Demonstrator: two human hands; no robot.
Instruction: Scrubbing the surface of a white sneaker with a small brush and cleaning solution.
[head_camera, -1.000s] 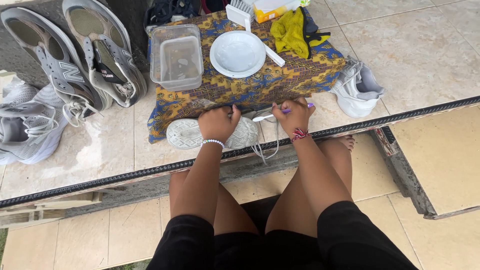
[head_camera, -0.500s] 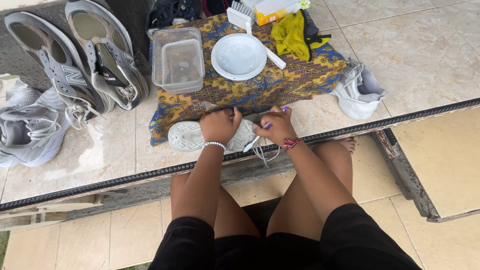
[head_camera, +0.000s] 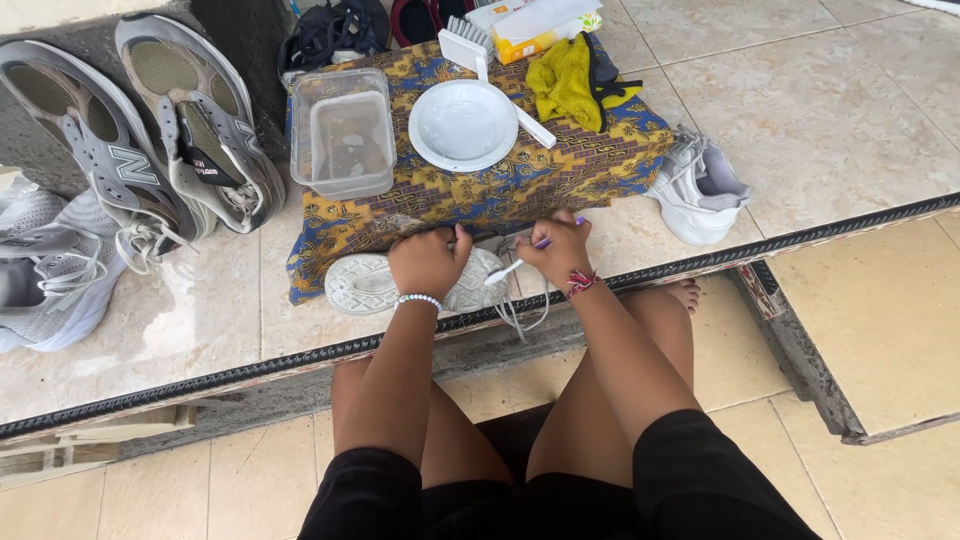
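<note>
My left hand (head_camera: 428, 262) presses on the white sneaker (head_camera: 372, 284), sole up on the tile floor (head_camera: 820, 110) at the near edge of the patterned cloth (head_camera: 520, 180). Right hand (head_camera: 558, 248) is closed round a purple toothbrush (head_camera: 520, 262), bristles at the sole. Sole looks mostly white; other white sneaker (head_camera: 698, 188) waits to the right, grey pair (head_camera: 150, 150) at left. Yellow-and-white carton (head_camera: 545, 28) lies at the far edge.
</note>
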